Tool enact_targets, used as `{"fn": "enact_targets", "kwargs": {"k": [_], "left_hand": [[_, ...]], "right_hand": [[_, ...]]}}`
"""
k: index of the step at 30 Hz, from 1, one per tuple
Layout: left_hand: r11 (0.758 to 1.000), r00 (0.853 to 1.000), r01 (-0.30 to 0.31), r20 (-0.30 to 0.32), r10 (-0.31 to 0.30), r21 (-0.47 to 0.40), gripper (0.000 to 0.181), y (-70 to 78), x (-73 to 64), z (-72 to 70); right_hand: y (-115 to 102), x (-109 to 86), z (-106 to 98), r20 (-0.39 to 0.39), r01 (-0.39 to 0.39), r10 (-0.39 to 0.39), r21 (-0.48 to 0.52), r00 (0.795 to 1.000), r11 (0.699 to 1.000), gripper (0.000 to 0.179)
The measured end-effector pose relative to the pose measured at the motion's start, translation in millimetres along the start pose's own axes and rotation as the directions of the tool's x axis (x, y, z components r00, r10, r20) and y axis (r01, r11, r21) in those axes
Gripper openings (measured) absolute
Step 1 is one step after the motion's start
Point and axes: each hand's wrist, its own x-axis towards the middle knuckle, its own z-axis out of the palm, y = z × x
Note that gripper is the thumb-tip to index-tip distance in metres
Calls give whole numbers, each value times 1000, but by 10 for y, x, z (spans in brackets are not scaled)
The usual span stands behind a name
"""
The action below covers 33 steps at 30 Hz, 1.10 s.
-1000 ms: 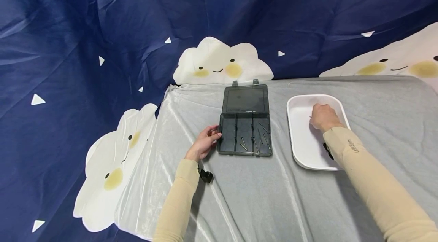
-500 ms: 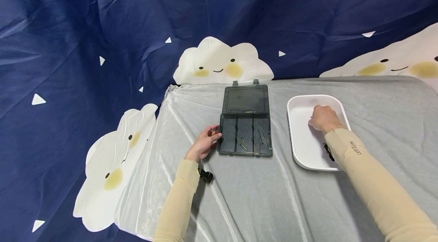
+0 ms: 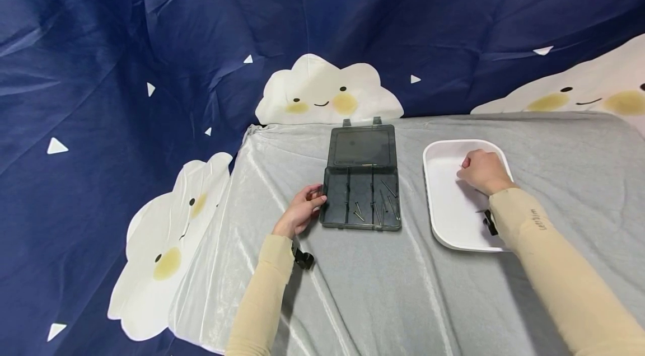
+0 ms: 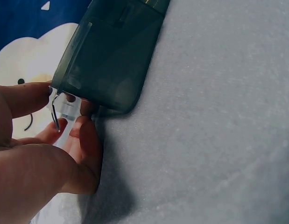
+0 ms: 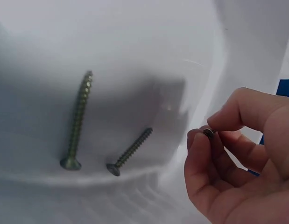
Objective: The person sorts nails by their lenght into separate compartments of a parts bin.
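Note:
A dark translucent compartment box [image 3: 333,199] lies on the grey cloth with its lid [image 3: 363,146] folded back. My left hand [image 3: 302,210] grips its left side, thumb at the upper edge and fingers lower down, as the left wrist view shows. Several screws [image 3: 388,188] are in the right compartment, and a couple of screws [image 3: 359,216] lie in the middle one. Over the white tray [image 3: 448,227], my right hand [image 3: 485,170] pinches a screw [image 5: 208,133] between thumb and fingertips; only its small metal end shows. A long screw [image 5: 79,121] and a shorter screw [image 5: 132,151] lie inside the tray.
Grey cloth [image 3: 363,289] covers the table, with soft folds running toward the front. Behind it hangs a dark blue curtain [image 3: 201,20] with white triangles and smiling clouds. The tray stands to the right of the box, a strip of cloth between them.
My right hand has shifted slightly right and turned within the tray, its pinching fingertips now raised and pointing left. The left hand and the box stay put.

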Motion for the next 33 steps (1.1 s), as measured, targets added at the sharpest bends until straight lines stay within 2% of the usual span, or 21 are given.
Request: {"fn": "enact_targets", "kwargs": {"k": [16,33], "left_hand": [[1000,1000,-3,2,3,7,51,-16,3,0],[1000,1000,-5,-18,5,-10,50,-2,-13,5]], "right_hand": [[-100,-20,-137,-129,75,-62,98,990,992,14],[-383,-77,-318,-188,101,-68,174,980,979,14]]}}
